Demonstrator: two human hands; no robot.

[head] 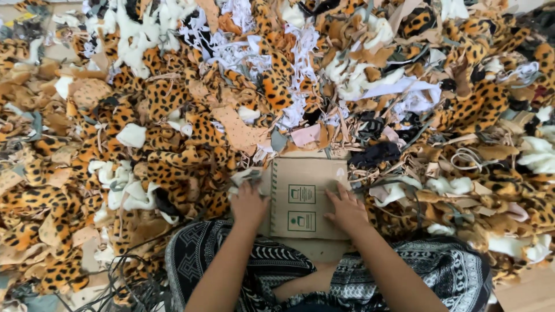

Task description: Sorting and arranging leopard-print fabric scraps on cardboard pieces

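Left hand: We see the left hand (250, 203) curled on the left edge of the cardboard piece (303, 199). We cannot tell if the fingers grip the edge or just press on it.
Right hand: We see the right hand (347, 209) lying flat on the right part of the cardboard, fingers spread, holding nothing.
Cardboard: It is a brown flat piece with two small green squares printed on it. It lies right in front of us, between our hands, just past our knees.
Legs: We sit with folded legs in black and white patterned trousers (254, 266).
Scraps: A big pile of leopard-spot fabric scraps (173, 167) lies all around the cardboard.
Other bits: White fluffy pieces (139, 34) and plain tan scraps (243, 130) are mixed into the pile.
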